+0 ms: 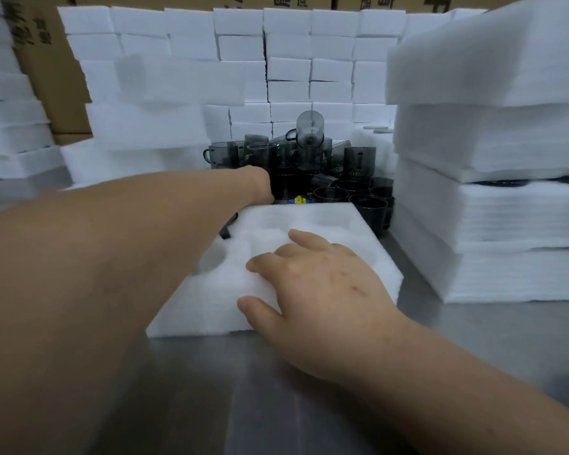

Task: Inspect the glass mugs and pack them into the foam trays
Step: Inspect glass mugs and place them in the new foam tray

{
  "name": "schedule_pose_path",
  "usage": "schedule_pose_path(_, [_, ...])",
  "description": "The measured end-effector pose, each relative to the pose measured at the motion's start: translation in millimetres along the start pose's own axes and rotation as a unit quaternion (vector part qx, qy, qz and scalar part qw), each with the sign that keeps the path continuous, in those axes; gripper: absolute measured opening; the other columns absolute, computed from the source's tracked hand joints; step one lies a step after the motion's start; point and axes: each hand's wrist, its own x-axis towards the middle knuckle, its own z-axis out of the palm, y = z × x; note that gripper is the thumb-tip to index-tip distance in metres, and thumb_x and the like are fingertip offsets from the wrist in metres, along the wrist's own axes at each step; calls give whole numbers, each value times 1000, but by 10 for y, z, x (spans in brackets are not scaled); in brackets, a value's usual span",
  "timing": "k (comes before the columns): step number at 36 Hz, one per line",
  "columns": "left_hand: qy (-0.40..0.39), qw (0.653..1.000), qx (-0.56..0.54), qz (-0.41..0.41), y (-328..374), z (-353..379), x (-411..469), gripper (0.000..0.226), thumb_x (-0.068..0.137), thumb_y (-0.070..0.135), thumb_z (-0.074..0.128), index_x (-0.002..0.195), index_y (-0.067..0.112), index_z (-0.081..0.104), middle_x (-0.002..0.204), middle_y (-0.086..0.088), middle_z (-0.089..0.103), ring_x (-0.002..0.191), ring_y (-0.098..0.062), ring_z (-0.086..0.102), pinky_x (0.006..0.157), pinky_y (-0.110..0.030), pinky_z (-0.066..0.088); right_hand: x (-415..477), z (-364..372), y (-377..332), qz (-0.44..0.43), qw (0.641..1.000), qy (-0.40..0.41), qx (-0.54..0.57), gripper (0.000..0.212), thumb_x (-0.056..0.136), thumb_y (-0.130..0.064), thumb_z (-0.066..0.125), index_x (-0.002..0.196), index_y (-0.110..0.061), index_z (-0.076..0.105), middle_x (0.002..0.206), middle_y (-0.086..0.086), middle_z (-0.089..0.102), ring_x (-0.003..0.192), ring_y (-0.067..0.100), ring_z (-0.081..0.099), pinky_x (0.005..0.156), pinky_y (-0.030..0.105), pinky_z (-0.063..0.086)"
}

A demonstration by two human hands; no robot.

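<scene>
A white foam tray with round pockets lies flat on the steel table, and everything else is best placed from it. The right hand rests palm-down on the tray's near half, fingers spread and flat, gripping nothing, apparently just pinning the light foam. The left hand reaches past the tray's far-left corner into the cluster of smoked glass mugs just behind its far edge; its fingers are hidden behind the wrist, so whether it has closed on a mug cannot be told. One mug sits upside down on top of the pile. All visible pockets look empty, so packing seems barely begun. The mugs should be rigid, smooth and rather slippery, heavy for their size, and liable to chip where they knock each other (they stand crowded, rims touching); taking one by the handle or around the body, lifting straight up, seems safest. The tray is soft and featherlight, likely to slide unless held. Tall stacks of foam rise right of the tray.
</scene>
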Motion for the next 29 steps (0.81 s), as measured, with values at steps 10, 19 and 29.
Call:
schedule_pose_path(10, [21,998,-38,42,-82,-10,79,28,92,19,42,66,9,46,67,-6,46,59,-19,42,50,-28,32,2,12,-9,-1,1000,13,-10,47,92,-50,35,130,-25,46,129,-2,51,140,21,16,103,36,23])
schedule_pose_path(19, [147,948,-281,15,-189,-360,-268,23,91,25,40,77,9,49,68,-4,48,67,-22,46,49,-26,31,18,5,-14,6,1000,13,-11,49,91,-53,33,132,-28,44,131,-4,51,141,18,17,105,34,22])
schedule_pose_path(29, [264,780,-564,55,-155,-494,-1371,16,87,27,49,74,18,46,70,3,48,65,-14,44,60,-28,40,14,-57,-39,63,988,117,84,51,89,-49,39,132,-23,35,124,-5,52,106,15,49,76,27,30])
